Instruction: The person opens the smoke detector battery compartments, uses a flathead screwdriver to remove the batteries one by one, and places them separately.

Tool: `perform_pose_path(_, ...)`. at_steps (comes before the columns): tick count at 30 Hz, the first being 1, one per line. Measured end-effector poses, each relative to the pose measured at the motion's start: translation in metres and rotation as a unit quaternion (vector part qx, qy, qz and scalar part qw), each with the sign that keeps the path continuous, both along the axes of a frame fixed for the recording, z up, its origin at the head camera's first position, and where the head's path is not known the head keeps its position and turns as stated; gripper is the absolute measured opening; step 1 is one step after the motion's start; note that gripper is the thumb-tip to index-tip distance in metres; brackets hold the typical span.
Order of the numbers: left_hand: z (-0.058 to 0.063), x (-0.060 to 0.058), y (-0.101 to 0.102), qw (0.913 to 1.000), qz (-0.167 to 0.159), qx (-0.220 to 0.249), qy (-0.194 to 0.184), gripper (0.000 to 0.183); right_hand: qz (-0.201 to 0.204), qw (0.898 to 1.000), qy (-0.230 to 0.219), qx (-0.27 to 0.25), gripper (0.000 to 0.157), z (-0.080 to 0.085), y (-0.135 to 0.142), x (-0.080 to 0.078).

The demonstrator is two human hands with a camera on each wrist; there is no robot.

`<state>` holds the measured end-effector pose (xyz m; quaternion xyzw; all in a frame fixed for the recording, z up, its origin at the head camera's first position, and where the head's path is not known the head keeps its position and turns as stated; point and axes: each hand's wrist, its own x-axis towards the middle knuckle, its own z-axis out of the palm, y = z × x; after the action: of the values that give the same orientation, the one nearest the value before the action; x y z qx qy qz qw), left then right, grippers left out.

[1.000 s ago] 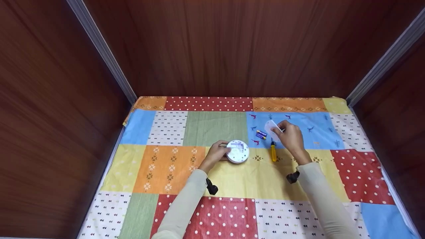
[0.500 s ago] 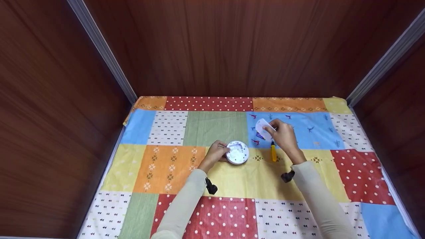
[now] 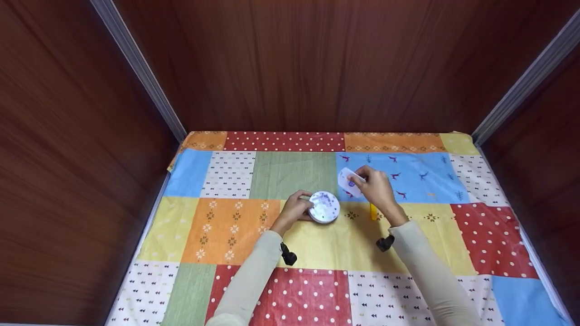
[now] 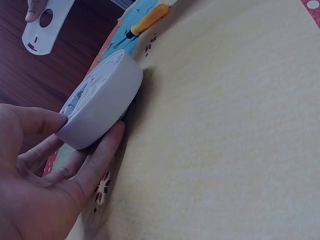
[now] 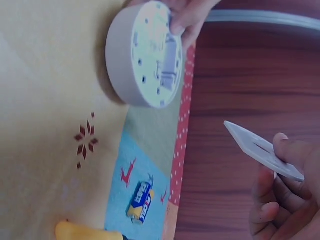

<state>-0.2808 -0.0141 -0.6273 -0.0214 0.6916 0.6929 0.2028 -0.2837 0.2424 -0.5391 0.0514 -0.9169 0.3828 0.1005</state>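
Note:
My left hand (image 3: pixel 294 210) grips the rim of a round white smoke detector (image 3: pixel 325 208), thumb on its upper face and fingers beneath. In the right wrist view, small holes and an open battery compartment (image 5: pixel 170 62) show on that face. My right hand (image 3: pixel 377 186) pinches a thin white mounting plate (image 4: pixel 42 30) by one edge, raised above the cloth and apart from the detector. The plate has a round central hole and slots. Two blue-and-yellow batteries (image 5: pixel 141 202) lie side by side on the blue patch, mostly hidden behind the plate in the head view.
A screwdriver with a yellow handle (image 3: pixel 373 211) lies right of the detector, its shaft covered by my right hand in the head view. Patchwork cloth (image 3: pixel 235 231) covers the table. Brown wood-grain panels (image 3: pixel 299 68) rise behind it and on both sides.
My right hand has moved left with the mounting plate, closer to the detector and across the batteries and the screwdriver's shaft. The left hand and detector have stayed nearly still.

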Motion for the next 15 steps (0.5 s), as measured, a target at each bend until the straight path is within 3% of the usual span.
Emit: perform_pose_path(15, 0.0, 0.001, 0.001, 1.0, 0.006, -0.003, 0.003, 0.038, 0.028, 0.999, -0.021, -0.032, 0.021, -0.018, -0.03, 0.006)
